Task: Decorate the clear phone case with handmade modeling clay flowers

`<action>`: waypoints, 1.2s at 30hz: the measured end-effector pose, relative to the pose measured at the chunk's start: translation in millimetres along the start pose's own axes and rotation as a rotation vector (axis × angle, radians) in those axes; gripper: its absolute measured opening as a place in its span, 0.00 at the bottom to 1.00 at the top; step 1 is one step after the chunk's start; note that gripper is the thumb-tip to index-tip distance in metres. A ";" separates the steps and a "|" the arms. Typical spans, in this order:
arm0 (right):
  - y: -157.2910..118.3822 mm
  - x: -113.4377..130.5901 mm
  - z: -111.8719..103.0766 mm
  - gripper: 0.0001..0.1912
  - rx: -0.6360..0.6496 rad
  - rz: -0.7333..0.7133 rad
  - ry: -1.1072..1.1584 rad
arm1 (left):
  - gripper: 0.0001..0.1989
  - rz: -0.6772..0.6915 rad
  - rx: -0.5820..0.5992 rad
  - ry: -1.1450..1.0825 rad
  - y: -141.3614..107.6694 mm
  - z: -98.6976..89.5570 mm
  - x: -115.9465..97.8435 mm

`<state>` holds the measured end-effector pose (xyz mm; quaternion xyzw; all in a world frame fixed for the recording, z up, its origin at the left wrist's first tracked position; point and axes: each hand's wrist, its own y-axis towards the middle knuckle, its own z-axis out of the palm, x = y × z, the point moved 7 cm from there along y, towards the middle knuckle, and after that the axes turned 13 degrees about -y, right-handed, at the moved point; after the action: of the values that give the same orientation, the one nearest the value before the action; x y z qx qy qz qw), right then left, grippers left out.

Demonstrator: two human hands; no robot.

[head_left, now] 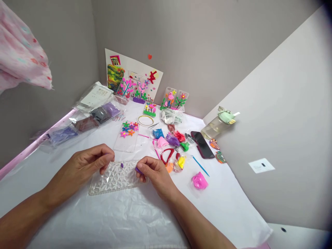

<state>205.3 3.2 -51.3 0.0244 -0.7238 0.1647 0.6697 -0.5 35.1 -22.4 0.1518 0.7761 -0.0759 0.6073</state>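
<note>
Clock on the clear faceted rectangular plastic panel (114, 181), 12 = away from the person. Panel lies flat on the white sheet-covered table (116, 221), between and partly under both hands.

Right hand (153, 170): at the panel's 2-3 o'clock end, thumb and forefinger pinched on a small purple clay piece (137, 170). Grip narrow, piece poking out past the tips.

Left hand (92, 160): at the panel's 10 o'clock corner, fingers curled, thumb close to forefinger. Narrow; can't tell if anything sits between the tips.

Small purple oval bead-like bit (122, 165): on the panel, 12 o'clock, near the far edge, between the hands.

Around it:
- 12 o'clock: clear flat case with multicoloured flowers (126, 144); well past it, a white decorated board (135, 67) leaning on the wall.
- 1 o'clock: thin gold-coloured ring (145, 125); farther out, a pair of clear cases with flower decoration (169, 98), upright, side by side.
- 2 o'clock: red-handled scissors (172, 152), just beside a cluster of mixed-colour wrapped clay lumps (173, 139); beyond, dark phone with a maroon edge (203, 145), flat, then a clear bottle with a pale green top (214, 128).
- 3 o'clock: thin blue stick (200, 166); bright pink lump in clear film (199, 181).
- 11 o'clock: row of clear pouches with blue, brown, black and purple contents (85, 124).
</note>
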 end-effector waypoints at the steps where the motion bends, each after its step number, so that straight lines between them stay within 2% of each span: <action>1: 0.0 -0.2 0.2 0.24 0.002 0.000 -0.002 | 0.19 -0.004 -0.042 -0.009 -0.2 -1.9 -0.4; 5: 0.1 -1.1 0.5 0.23 0.008 -0.006 -0.003 | 0.20 -0.072 -0.115 -0.046 -0.8 -2.3 1.7; 12: -0.2 -1.9 0.1 0.23 0.011 -0.007 -0.010 | 0.22 -0.034 -0.118 0.008 0.3 -1.3 -4.4; 19: -1.0 0.3 0.4 0.24 0.004 0.012 -0.017 | 0.22 -0.082 -0.186 -0.089 -0.4 -7.2 8.8; 22: -0.9 0.4 0.5 0.23 0.004 0.014 -0.012 | 0.21 -0.061 -0.184 -0.013 -2.4 -9.2 8.3; 28: -0.5 -0.5 0.5 0.22 0.011 0.003 -0.018 | 0.29 -0.070 -0.121 0.147 -4.5 -6.2 6.0; 36: -0.9 0.3 0.2 0.23 0.007 0.000 -0.018 | 0.14 0.048 -0.162 0.005 2.1 -1.2 2.8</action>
<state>205.3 2.4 -50.8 0.0283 -0.7291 0.1669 0.6631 -1.5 37.8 -24.7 0.1210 0.7773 0.0019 0.6174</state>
